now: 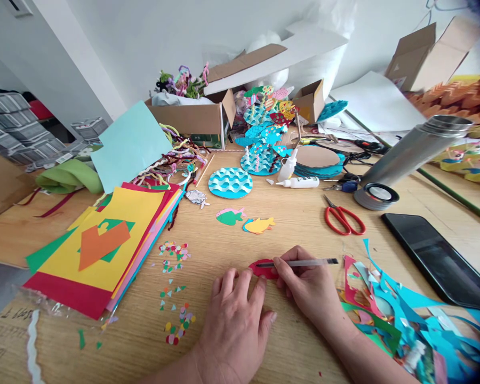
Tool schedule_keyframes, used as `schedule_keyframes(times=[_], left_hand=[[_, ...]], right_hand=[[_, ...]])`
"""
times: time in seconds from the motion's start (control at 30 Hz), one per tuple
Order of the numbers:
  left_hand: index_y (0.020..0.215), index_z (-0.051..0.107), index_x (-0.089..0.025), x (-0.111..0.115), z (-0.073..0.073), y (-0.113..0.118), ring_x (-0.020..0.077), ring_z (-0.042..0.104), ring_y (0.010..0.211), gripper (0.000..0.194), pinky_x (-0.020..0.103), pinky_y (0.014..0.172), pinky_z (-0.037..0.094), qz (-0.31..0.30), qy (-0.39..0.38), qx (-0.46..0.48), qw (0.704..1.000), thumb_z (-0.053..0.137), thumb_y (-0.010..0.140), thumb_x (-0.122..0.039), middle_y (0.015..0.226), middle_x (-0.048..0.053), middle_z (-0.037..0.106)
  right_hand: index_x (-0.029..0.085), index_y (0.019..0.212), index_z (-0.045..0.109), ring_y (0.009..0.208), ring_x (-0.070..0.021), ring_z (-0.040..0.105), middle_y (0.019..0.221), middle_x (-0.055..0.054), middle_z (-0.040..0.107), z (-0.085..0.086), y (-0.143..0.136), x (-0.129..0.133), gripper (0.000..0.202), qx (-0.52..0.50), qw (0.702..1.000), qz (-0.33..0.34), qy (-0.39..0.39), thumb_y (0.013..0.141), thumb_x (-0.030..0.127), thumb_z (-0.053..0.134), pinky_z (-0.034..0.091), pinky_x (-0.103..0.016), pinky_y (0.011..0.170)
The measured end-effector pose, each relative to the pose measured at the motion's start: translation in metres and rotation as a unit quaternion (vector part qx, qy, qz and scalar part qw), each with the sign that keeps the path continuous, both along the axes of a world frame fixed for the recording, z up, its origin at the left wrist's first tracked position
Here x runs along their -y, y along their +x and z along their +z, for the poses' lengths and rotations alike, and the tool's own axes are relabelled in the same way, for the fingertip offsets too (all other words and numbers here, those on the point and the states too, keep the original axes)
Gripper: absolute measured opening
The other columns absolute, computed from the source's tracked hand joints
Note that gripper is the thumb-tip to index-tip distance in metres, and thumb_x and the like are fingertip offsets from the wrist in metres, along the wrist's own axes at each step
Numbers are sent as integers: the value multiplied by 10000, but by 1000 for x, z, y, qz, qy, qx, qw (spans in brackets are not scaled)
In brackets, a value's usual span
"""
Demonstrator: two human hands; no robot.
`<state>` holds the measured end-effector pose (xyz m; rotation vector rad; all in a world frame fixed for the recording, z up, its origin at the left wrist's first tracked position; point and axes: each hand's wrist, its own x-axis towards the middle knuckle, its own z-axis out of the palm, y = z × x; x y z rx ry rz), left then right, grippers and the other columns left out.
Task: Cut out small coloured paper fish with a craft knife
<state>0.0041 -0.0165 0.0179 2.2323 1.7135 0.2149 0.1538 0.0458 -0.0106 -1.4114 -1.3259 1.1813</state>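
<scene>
Craft workspace with paper scraps [408, 304].

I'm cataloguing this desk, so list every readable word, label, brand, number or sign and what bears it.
No text can be read with certainty.
Dark handwriting at the table's lower left: upside down, too blurred.
Green label on the open cardboard box: too small.
Print on the lying white bottle: too small.

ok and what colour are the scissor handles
The handles of the scissors are red, seen best in the head view.
</scene>
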Motion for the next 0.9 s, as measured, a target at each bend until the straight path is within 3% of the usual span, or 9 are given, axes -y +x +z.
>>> schedule_keyframes(times=[0.27, 0.77, 0.9], left_hand=[[1320, 531, -246, 1, 0, 0, 307, 468, 1119, 405, 512, 949, 430, -1, 9, 1, 1000, 559, 932, -360, 1261, 67, 547], [1327, 523, -248, 1, -1, 0, 307, 444, 1153, 408, 514, 973, 407, 4, 10, 9, 1000, 554, 933, -348, 1280, 72, 526], [1295, 550, -255, 2, -2, -1, 294, 478, 1066, 376, 492, 913, 434, 9, 26, 6, 1000, 554, 932, -352, 1154, 87, 537]], right_hand=[[208, 699, 550, 352, -106, 433, 474, 21, 560, 0, 1, 0, 381, 3, 1000, 18, 2, 809, 560, 648, 319, -217, 353], [209, 667, 545, 345, -108, 436, 452, 23, 556, 2, 1, 1, 377, -7, 1000, -6, 14, 790, 542, 675, 318, -220, 353], [212, 664, 542, 348, -110, 434, 450, 23, 555, 3, 0, 1, 383, -13, 1000, -8, 15, 788, 552, 668, 315, -220, 356]])
